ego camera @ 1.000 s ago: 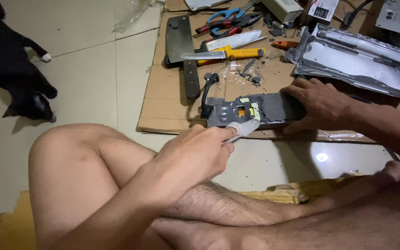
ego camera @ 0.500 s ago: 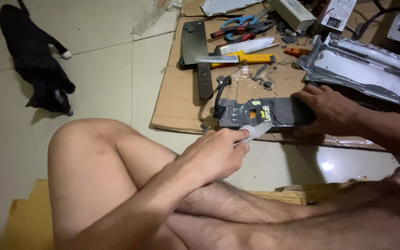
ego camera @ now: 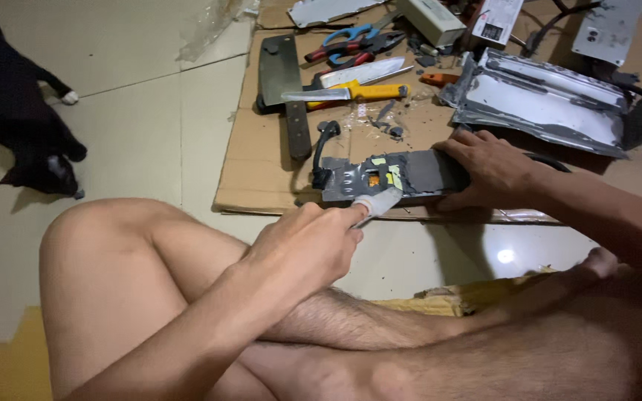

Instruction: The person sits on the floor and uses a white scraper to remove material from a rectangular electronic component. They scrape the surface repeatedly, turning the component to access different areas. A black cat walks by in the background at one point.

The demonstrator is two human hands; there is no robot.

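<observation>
Dim, warm indoor light from overhead, yellowish over the whole view. Small bright glare spot on the glossy floor tile (ego camera: 505, 256), duller sheen on the bent metal panel (ego camera: 544, 100). Soft, short shadows under the black cat (ego camera: 27, 141) and along the cardboard sheet (ego camera: 261, 171). Sharp focus on the tools in the middle; slightly soft on the near legs. Mild wide-angle stretch toward the corners. No motion blur worth noting.

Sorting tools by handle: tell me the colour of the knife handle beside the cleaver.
Yellow; the knife handle shows best in the head view.
</observation>
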